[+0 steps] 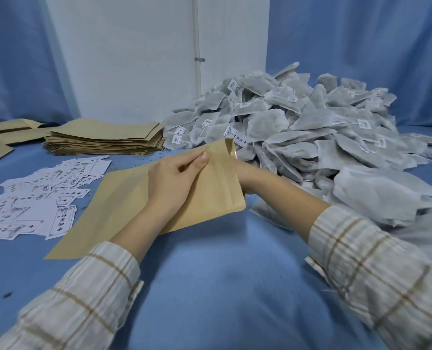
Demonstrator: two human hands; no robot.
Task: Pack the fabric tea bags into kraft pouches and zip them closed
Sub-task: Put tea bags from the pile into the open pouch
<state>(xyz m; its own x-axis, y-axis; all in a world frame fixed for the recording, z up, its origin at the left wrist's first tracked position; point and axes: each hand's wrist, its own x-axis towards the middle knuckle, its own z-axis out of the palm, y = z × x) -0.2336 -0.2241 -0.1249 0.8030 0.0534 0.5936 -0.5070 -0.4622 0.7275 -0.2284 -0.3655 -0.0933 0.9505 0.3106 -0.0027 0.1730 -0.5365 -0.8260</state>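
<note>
A blue cloth surface (210, 286) runs back to blue curtains and a white wall. Near its middle lies a kraft pouch (124, 198), mouth raised toward the right. The left hand (174, 180) pinches the pouch's upper lip between thumb and fingers; the right hand (247, 178) is mostly hidden behind the mouth, so its grip cannot be told. Toward the right edge rises a heap of fabric tea bags (311, 132). Toward the far left sits a stack of flat pouches (104, 137), with loose printed labels (38, 198) in front of it.

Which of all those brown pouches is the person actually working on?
Start at the big grey heap of tea bags; the kraft pouch lies at its near-left foot on the blue cloth. Unlike the stacked pouches behind, it lies alone, its mouth gripped by the left hand.
</note>
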